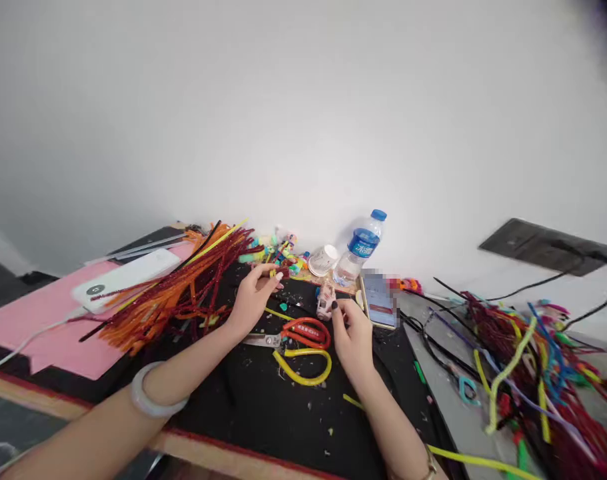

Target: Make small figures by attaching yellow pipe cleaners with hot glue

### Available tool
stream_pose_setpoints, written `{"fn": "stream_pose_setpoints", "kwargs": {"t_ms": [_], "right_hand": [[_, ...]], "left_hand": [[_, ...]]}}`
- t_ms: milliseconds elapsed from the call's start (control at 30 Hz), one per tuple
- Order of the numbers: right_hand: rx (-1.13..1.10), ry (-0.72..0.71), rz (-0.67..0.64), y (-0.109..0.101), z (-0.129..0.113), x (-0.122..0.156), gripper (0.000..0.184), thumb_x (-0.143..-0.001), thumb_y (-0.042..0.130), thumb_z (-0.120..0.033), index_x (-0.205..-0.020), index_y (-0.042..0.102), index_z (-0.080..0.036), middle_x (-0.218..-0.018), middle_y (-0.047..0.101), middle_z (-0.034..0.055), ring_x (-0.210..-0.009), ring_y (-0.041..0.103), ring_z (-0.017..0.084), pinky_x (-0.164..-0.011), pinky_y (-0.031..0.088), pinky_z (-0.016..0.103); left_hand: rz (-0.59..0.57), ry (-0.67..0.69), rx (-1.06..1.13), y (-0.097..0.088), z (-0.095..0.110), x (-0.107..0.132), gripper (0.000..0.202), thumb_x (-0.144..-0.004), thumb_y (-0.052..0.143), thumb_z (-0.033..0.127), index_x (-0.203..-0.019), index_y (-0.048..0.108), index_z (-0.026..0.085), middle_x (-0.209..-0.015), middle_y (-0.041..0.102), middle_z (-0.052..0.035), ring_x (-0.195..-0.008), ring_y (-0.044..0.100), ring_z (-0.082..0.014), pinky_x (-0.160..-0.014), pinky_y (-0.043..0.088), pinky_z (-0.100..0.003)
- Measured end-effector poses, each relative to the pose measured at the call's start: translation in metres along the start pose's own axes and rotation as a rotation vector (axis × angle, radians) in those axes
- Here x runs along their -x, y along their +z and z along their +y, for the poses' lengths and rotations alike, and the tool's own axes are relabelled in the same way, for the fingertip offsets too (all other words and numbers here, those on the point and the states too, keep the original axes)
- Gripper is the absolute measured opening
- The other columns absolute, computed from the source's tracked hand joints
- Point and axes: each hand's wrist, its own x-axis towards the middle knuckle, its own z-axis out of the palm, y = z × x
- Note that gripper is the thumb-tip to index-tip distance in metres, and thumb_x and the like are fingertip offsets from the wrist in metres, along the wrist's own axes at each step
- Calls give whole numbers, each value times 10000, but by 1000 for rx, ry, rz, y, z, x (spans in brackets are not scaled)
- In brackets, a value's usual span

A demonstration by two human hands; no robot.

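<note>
My left hand (256, 293) is closed in a pinch on a small dark red and yellow piece (282, 273), its exact kind unclear. My right hand (353, 333) has its thumb and fingers closed at the edge of a small pinkish-white patterned roll (326, 301), which stands on the black table mat (263, 413). Between the hands lie scissors (270, 341) with a red and a yellow handle loop, blades pointing left. Small scraps are scattered around them.
Orange and dark red pipe cleaners (183, 293) are heaped at left over pink sheets (78, 333) and a white device (128, 279). Behind stand a paper cup (324, 260) and a water bottle (360, 248); a phone (380, 300) lies right. More pipe cleaners (538, 373) and cables crowd the right.
</note>
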Motion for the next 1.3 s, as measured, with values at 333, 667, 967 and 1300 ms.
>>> {"fn": "stream_pose_setpoints", "kwargs": {"t_ms": [333,667,967,1300], "right_hand": [[-99,83,-238,-10,-6,-12,157,-834,420,-254,-868,549,-171,-689,588,3,-543,496,117,-523,360,220],[8,67,-379,-18,-17,-23,168,-781,435,-201,-885,567,-188,-729,617,2,-570,527,115,-552,376,223],[522,259,-938,-73,-32,3,201,-536,603,-100,-694,660,-211,-670,629,14,-575,564,151,-468,299,218],[781,183,-982,-65,-46,18,203,-619,482,-12,-651,601,-173,-735,649,76,-669,618,218,-498,305,247]], "left_hand": [[-219,-44,33,3,-4,4,350,-693,645,315,-994,582,146,-859,652,-54,-824,615,-181,-792,477,-313],[-358,-42,122,6,-3,8,308,-667,654,205,-963,587,154,-985,648,-55,-937,602,-186,-893,455,-346],[-368,-75,134,5,-9,5,356,-681,647,213,-1024,581,144,-989,654,-70,-934,608,-191,-898,455,-357],[-350,-61,104,4,-9,5,363,-699,634,249,-1042,587,139,-1017,656,-89,-939,609,-199,-885,457,-352]]}}
